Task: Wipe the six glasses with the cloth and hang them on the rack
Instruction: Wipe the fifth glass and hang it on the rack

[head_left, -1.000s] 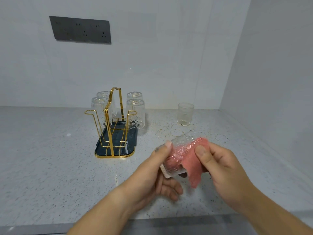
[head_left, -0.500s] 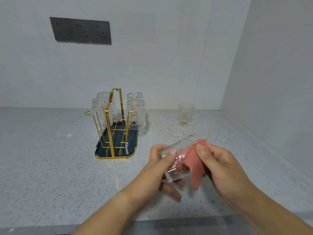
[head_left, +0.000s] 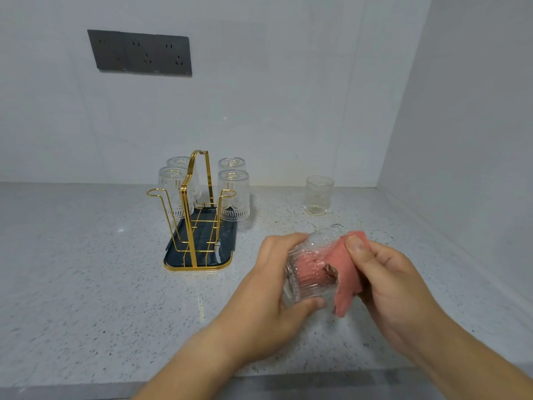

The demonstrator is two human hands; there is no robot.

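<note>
- The glass has turned in the left hand, which clasps it above the counter.
- Right hand pinches the pink cloth at its mouth.
- Behind: rack bearing four hung glasses; spare glass upright.

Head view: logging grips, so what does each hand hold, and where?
Left hand grips the ribbed glass round its side; right hand pinches the pink cloth over its rim.

We are seeing two bare hands, left hand and right hand. Each is running into a bare forearm, left forearm and right forearm, uncovered right to the frame edge. We are noting short-trimmed nails, the right thumbnail showing clearest.
</note>
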